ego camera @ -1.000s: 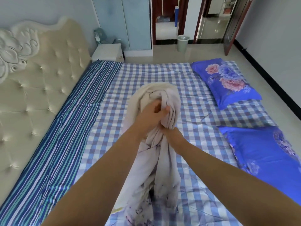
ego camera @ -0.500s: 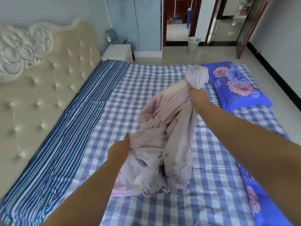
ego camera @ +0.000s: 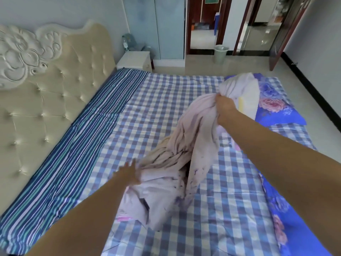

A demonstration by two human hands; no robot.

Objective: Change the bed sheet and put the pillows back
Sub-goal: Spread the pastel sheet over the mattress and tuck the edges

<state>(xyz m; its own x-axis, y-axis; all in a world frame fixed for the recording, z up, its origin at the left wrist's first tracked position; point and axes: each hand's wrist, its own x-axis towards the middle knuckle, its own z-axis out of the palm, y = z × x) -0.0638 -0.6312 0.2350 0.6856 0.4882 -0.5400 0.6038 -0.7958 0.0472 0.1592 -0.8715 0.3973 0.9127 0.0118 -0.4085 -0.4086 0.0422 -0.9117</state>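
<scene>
Bed wears a checked cover, a striped strip along the headboard side. Two blue flowered pillows lie along the far right edge, off their proper place.

The pale sheet sits bunched mid-bed, one end lifted. To spread it well, we judge we should find a hem or corner first, draw the ends apart, then shake it flat, keeping it off the pillows.

Our right hand grips the raised end, fingers curled tight round the bunched cloth. Our left hand lies with fingers straight, flat against the low folds, touching but not gripping.
</scene>
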